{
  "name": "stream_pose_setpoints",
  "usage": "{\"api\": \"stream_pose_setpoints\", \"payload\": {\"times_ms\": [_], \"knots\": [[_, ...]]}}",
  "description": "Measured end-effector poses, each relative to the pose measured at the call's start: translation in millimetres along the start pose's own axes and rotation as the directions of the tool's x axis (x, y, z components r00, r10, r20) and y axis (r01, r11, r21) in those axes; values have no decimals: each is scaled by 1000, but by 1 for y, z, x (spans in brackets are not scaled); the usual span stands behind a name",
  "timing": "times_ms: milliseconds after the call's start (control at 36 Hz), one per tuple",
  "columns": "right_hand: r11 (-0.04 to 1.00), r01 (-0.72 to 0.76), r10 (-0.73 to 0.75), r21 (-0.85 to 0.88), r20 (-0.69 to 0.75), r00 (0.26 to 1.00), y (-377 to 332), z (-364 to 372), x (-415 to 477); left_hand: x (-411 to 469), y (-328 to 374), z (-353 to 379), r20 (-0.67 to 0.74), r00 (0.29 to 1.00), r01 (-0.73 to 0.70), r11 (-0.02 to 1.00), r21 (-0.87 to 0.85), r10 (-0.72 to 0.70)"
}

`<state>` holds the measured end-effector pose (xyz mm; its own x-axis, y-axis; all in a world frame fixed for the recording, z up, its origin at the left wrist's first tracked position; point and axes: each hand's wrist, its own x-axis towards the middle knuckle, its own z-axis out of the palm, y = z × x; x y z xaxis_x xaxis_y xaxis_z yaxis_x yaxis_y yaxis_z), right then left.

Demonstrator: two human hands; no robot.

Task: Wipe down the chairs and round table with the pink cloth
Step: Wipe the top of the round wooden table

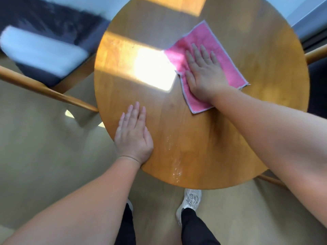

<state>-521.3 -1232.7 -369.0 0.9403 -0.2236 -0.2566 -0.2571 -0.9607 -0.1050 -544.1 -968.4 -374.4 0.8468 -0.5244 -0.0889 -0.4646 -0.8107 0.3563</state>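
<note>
Head view. Right hand [203,73] lay flat on the pink cloth [225,55], fingers straight and slightly spread, palm pressing down; grip wide, nothing curled round the fabric. Cloth was spread on the far right part of the round bench [194,142], with a small fold in its left edge beside the thumb. Its long axis ran near to far, roughly in line with the fingers.

Left hand [133,137] was also flat, fingers together, grip wide and holding nothing, resting on bare wood at the near left rim; judged to be steadying.

Wet streak [175,167] glistened at the near edge, between the two forearms. From the cloth it lay toward the person and a little left. Left hand was nearer it, but the right had the cloth.

Judged: bench wipe under way; next stroke likely a pull back toward the near rim, narrow end leading.

Sun patch [154,68] met the cloth's left corner; glare hid the surface there. Chair [44,53] at far left was blurred; wiped or not, cannot tell
</note>
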Motion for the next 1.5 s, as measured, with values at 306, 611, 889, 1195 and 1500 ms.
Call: {"api": "stream_pose_setpoints", "payload": {"times_ms": [306, 611, 889, 1195, 1500], "knots": [[989, 134, -138, 64, 61, 989, -80, 42, -125, -7, -16, -8, -8, 1000, -12, 960, -281, 10], [994, 95, -97, 51, 35, 995, -155, 73, -197, -4, -83, -49, 64, 981, -174, 973, -148, 185], [985, 174, -175, 15, 67, 982, -169, 81, -186, 21, -131, -63, 269, 918, -303, 953, 1, 291], [986, 159, -163, 45, 84, 983, -139, 41, -85, 30, -141, -67, 254, 910, -313, 945, -99, 328], [991, -64, 73, 114, -71, 995, -96, 18, 29, 34, -146, -67, 260, 879, -396, 916, -68, 399]]}}
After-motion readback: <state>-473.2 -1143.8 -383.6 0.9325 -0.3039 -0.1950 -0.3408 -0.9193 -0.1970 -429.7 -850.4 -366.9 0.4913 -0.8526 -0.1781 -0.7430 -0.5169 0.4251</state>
